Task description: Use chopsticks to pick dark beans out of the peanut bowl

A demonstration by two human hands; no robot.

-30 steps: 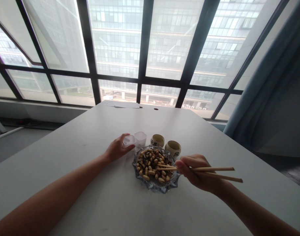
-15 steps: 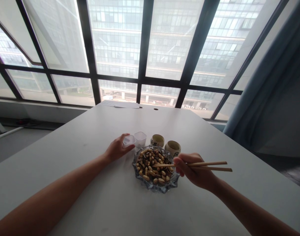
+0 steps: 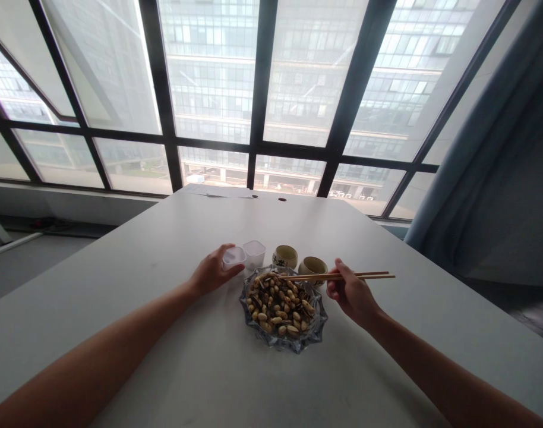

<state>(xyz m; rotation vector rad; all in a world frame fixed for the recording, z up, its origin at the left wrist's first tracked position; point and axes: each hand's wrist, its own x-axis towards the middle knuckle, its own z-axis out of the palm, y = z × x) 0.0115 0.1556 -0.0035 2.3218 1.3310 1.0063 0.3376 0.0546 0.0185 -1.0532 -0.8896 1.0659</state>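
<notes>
My right hand (image 3: 352, 295) is closed round a pair of wooden chopsticks (image 3: 313, 277), their tips over the far edge of a scalloped glass bowl (image 3: 318, 333). Whether the tips pinch anything is too small to tell. Peanuts, pistachios and sunflower seeds (image 3: 280, 306) lie mixed in the bowl. My left hand (image 3: 212, 272) grips a small clear plastic cup (image 3: 234, 257) between thumb and fingers, on the table left of the bowl. A second clear plastic cup (image 3: 254, 254) stands right beside it.
Two cream ceramic cups with dark lettering, a left one (image 3: 284, 257) and a right one (image 3: 313, 268), stand just behind the bowl. Papers (image 3: 218, 191) lie at the far end of the white table (image 3: 164, 351), below the windows. A blue curtain (image 3: 472, 154) hangs at right.
My right hand has lifted and turned, carrying the chopstick tips from the middle of the nuts to the bowl's far edge. My left hand stays on the plastic cup.
</notes>
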